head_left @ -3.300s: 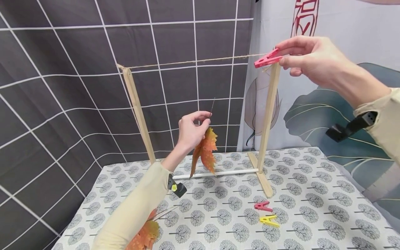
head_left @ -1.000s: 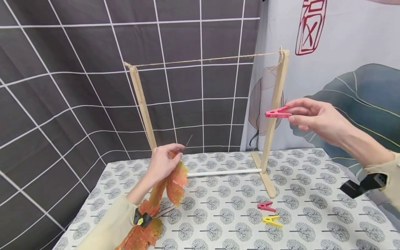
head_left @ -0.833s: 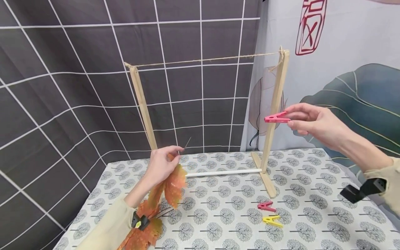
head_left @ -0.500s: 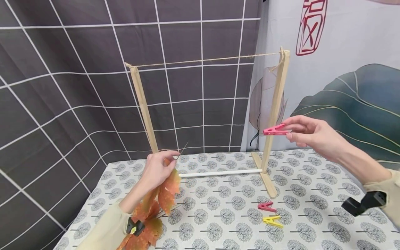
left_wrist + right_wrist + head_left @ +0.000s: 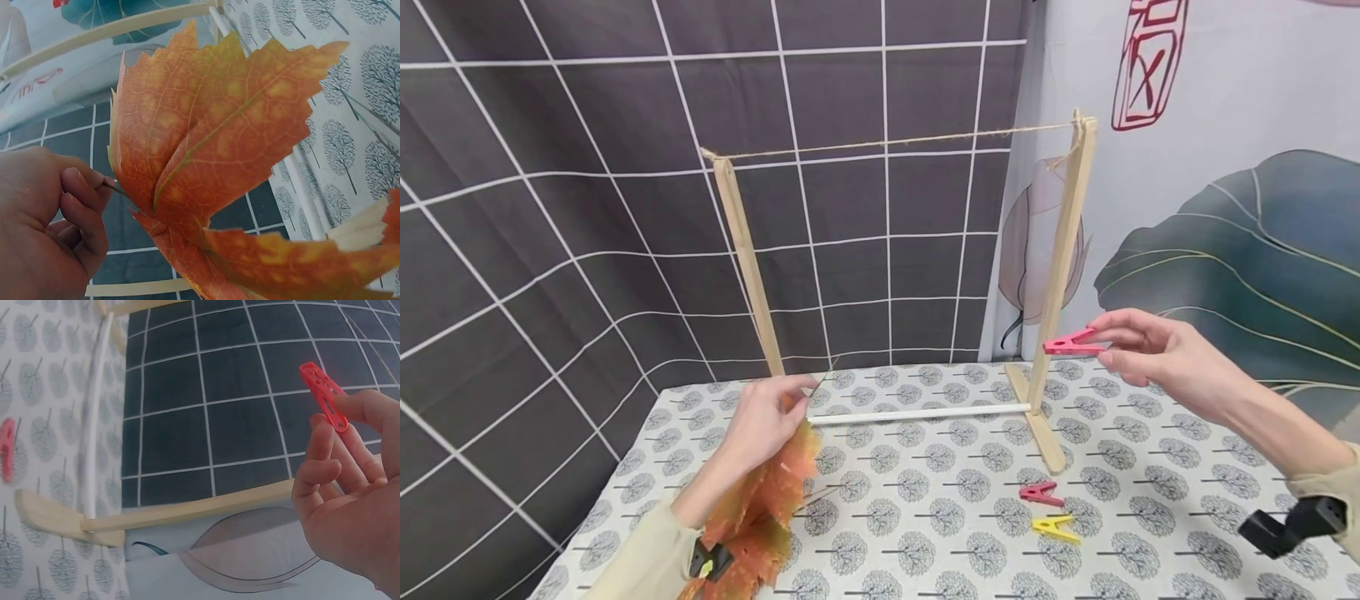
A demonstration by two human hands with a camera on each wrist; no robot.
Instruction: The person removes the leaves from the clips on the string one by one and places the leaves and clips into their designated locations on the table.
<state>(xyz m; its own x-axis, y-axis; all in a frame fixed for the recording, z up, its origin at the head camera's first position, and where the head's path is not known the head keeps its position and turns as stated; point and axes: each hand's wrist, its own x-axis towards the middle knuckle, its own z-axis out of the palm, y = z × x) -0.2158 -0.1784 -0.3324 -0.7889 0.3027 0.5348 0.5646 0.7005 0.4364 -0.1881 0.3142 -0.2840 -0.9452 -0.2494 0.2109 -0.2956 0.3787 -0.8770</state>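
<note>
My left hand [image 5: 767, 421] pinches the thin stem of an orange artificial maple leaf [image 5: 782, 479], low over the left side of the table. In the left wrist view the same maple leaf [image 5: 212, 125] spreads out beyond the fingertips, green-tinged at its upper edge. More orange leaves [image 5: 752, 554] lie on the cloth below, partly covered by the held leaf and the sleeve. A pink clothespin [image 5: 1072, 342] is pinched between the thumb and fingers of my right hand [image 5: 1172, 362], in front of the right post. The right wrist view shows this clothespin [image 5: 324, 397] gripped by its handle end.
A wooden frame with a left post [image 5: 747, 262] and right post [image 5: 1063, 250] stands on the table [image 5: 1120, 500]. Twine [image 5: 887, 143] spans its top and a white rod [image 5: 917, 414] its base. Another pink clothespin [image 5: 1041, 493] and a yellow one [image 5: 1056, 528] lie at the front right.
My right hand has come down from the twine's right end with the pink clothespin. My left hand has moved left and down, carrying the maple leaf over the other leaves.
</note>
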